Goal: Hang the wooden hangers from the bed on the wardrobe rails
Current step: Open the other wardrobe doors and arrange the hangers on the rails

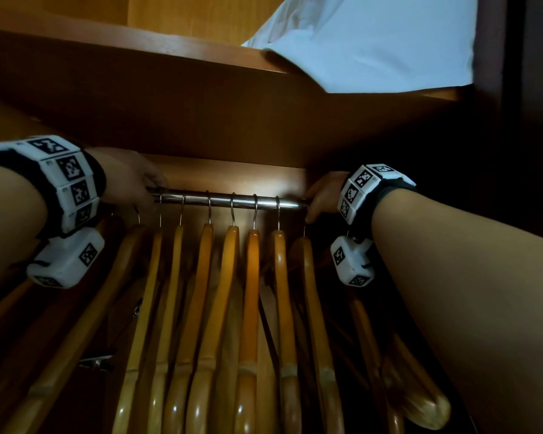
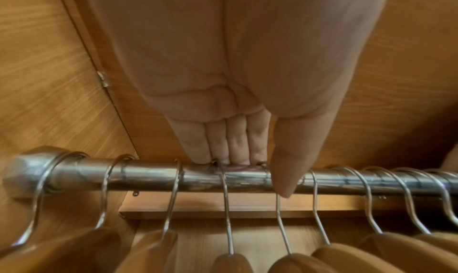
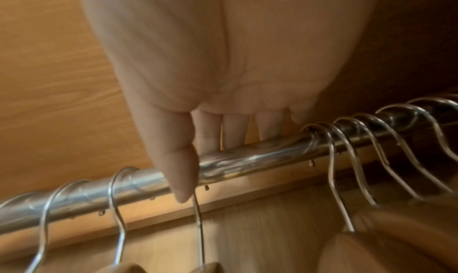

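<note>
Wooden hangers (image 1: 248, 308) fill the foreground of a wardrobe, their bodies fanning down toward the head camera while their wire hooks (image 1: 255, 211) loop over a chrome rail (image 1: 232, 200) above them. Beyond the hanger shoulders, both of the person's hands are up at that rail. The left hand (image 1: 129, 180) sits at the rail's left stretch; the left wrist view shows its fingers (image 2: 224, 140) lying straight and together against the top of the bar among the hooks, with the thumb pointing down across the front. The right hand (image 1: 322, 194) is at the right end of the visible run of hooks; in the right wrist view its fingers (image 3: 233, 128) reach over the bar and the thumb crosses the front, touching one hook's wire stem, so the hand lies on the rail, clenching nothing. Both wrists carry white marker bands (image 1: 66, 180). Farther back, a wooden shelf (image 1: 138, 57) spans the wardrobe above the rail, with white folded fabric (image 1: 373, 39) resting on its right side.
</note>
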The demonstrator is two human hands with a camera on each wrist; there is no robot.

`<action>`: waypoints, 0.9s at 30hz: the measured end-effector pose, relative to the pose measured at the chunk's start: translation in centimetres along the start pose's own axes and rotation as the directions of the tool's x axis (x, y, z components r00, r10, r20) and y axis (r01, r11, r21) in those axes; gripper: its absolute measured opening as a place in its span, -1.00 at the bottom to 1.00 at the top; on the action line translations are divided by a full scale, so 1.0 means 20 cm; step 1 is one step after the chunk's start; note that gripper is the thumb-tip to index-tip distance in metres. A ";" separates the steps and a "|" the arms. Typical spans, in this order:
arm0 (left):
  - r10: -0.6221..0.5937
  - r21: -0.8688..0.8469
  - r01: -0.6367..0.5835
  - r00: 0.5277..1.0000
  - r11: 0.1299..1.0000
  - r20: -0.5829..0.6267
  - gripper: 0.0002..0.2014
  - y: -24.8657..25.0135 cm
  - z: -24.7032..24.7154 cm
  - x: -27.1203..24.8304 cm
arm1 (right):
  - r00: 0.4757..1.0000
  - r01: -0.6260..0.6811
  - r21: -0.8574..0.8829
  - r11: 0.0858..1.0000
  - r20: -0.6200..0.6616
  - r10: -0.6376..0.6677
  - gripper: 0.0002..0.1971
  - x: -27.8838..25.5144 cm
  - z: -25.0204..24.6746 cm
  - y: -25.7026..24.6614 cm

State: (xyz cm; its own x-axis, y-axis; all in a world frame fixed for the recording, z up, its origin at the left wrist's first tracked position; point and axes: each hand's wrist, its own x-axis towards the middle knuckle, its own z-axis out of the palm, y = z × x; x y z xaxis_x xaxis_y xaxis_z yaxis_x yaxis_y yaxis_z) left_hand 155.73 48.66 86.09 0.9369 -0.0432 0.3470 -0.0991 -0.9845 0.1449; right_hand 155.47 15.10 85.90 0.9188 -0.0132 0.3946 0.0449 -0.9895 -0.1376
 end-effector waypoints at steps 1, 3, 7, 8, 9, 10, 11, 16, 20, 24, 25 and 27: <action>0.004 0.010 -0.004 1.000 1.000 -0.004 -0.49 0.00 0.00 0.00 | 1.000 0.001 -0.006 1.000 0.002 -0.001 -0.46 -0.01 0.00 -0.01; -0.006 -0.021 0.007 1.000 1.000 0.003 -0.47 -0.01 0.00 0.00 | 1.000 0.013 -0.021 1.000 0.009 -0.013 -0.48 -0.03 0.00 -0.02; -0.006 -0.016 0.006 1.000 1.000 0.005 -0.46 -0.01 0.01 0.00 | 0.998 0.049 -0.091 0.995 -0.026 -0.051 -0.46 -0.08 -0.02 -0.06; -0.006 -0.004 0.006 1.000 1.000 0.002 -0.45 0.00 0.00 -0.01 | 0.998 0.059 -0.104 0.993 -0.022 -0.061 -0.46 -0.08 -0.03 -0.06; -0.005 0.012 0.005 1.000 1.000 -0.004 -0.44 0.00 0.00 -0.01 | 0.997 0.075 -0.140 0.987 -0.018 -0.078 -0.46 -0.09 -0.03 -0.06; -0.004 0.026 0.004 1.000 1.000 -0.011 -0.43 0.00 0.00 -0.01 | 0.997 0.081 -0.160 0.984 -0.004 -0.082 -0.46 -0.08 -0.03 -0.06; -0.005 0.030 0.005 1.000 1.000 -0.015 -0.43 0.00 0.00 -0.01 | 0.997 0.082 -0.166 0.983 -0.002 -0.083 -0.46 -0.09 -0.03 -0.06; -0.011 0.013 0.011 1.000 1.000 -0.003 -0.42 0.01 0.00 -0.02 | 0.995 0.100 -0.187 0.977 -0.008 -0.104 -0.47 -0.07 -0.01 -0.06; -0.026 -0.014 0.027 0.999 1.000 0.023 -0.38 0.00 0.00 -0.01 | 0.992 0.118 -0.157 0.980 -0.011 -0.122 -0.49 -0.04 0.00 -0.06; -0.023 -0.028 0.024 0.999 0.999 0.027 -0.39 0.01 0.00 -0.01 | 0.991 0.125 -0.133 0.983 -0.024 -0.130 -0.47 -0.03 0.00 -0.05; -0.021 -0.031 0.021 0.999 0.999 0.027 -0.40 0.01 -0.01 -0.01 | 0.991 0.124 -0.123 0.985 -0.024 -0.128 -0.46 -0.03 0.00 -0.05; -0.015 -0.020 0.015 1.000 1.000 0.024 -0.41 0.01 -0.01 -0.02 | 0.994 0.109 -0.088 0.990 -0.019 -0.111 -0.44 -0.02 0.01 -0.06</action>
State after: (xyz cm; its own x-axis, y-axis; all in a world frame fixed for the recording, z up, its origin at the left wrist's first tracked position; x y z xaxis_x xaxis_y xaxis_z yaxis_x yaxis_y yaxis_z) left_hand 155.38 48.48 86.12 0.9459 -0.0326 0.3229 -0.0913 -0.9815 0.1684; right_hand 155.18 16.26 85.79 0.9003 0.0943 0.4250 0.1102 -0.9938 -0.0131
